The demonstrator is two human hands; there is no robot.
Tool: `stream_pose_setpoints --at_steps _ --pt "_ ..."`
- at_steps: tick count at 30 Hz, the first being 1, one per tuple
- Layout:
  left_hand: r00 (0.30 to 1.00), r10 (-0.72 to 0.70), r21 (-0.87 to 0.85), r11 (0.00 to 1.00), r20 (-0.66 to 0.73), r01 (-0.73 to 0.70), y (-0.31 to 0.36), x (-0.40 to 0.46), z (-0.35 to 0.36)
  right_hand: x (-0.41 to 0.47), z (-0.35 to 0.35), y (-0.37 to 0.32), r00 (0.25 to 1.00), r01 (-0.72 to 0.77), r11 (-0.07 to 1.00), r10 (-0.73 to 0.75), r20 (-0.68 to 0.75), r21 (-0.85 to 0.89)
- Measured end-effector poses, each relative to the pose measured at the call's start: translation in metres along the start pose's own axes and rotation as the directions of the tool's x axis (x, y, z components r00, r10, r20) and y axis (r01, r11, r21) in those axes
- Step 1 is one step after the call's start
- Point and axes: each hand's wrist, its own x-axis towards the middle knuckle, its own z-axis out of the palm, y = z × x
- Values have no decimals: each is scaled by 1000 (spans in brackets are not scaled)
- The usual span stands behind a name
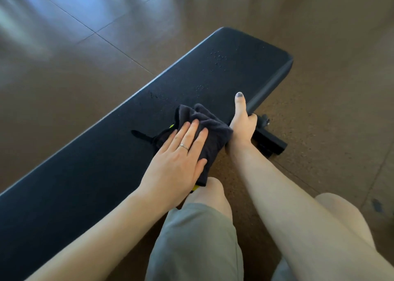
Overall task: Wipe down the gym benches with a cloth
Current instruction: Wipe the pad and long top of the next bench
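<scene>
Dark cloth, bunched up and rumpled, sitting on the near edge of the black bench, roughly mid-length, with one end drooping over the side toward the knee. Bit of yellow-green peeking out at the cloth's left edge and again down at the hanging end. Thin black strap lying flat on the pad just left of the cloth.

Left hand laid flat on top of the cloth, fingers straight and spread a little, palm pressing down, nothing curled round anything. Silver ring on one finger.

Right hand just right of the cloth, clamped on the bench's near edge: thumb stretched out along the top of the pad, painted nail showing, other fingers wrapped under the side.

Droplets speckled over the far end of the pad, plus a few wet smears nearer the middle, past the cloth.

Bench running diagonally from lower left up to upper right. Black metal frame foot sticking out from under it, right beside the right wrist.

Brown floor all round, shiny with tile-like seams on the far side, grainy and cork-looking on the near side. Bare knees and grey-green shorts at the bottom.
</scene>
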Motion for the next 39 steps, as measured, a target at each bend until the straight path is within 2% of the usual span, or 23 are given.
stream_pose_setpoints --at_steps 6,9,14,18,22,25,29,32,36,39 --pt "1000 26 -113 993 -9 -27 7 60 -8 1 -4 -6 1000 -12 1000 12 7 -27" --pt "998 55 -123 991 0 -55 -1 41 -11 -2 -6 -6 1000 17 999 -16 20 -39" --pt "997 78 -109 991 12 -76 -22 -14 -10 -10 -2 -4 1000 19 998 -20 22 62" --pt "997 79 -152 985 -12 -80 -24 20 -10 -10 2 -3 1000 -3 998 4 -20 60" --pt "997 73 -144 987 22 -69 -25 76 -12 -8 0 2 1000 -10 998 9 13 65" --pt "995 92 -150 985 40 -85 -30 64 -13 -5 -2 0 999 -40 996 37 36 79" --pt "994 104 -181 979 40 -95 -33 21 -16 -6 1 0 996 -89 987 91 -10 134" --pt "993 113 -178 978 33 -105 -38 32 -14 -5 5 0 997 -69 985 75 -35 156" --pt "999 19 -162 987 33 -13 -46 95 -11 -5 5 3 998 -49 992 52 -29 113" --pt "999 -36 -151 988 41 42 -41 106 -10 -8 5 1 998 -45 995 48 -27 92"
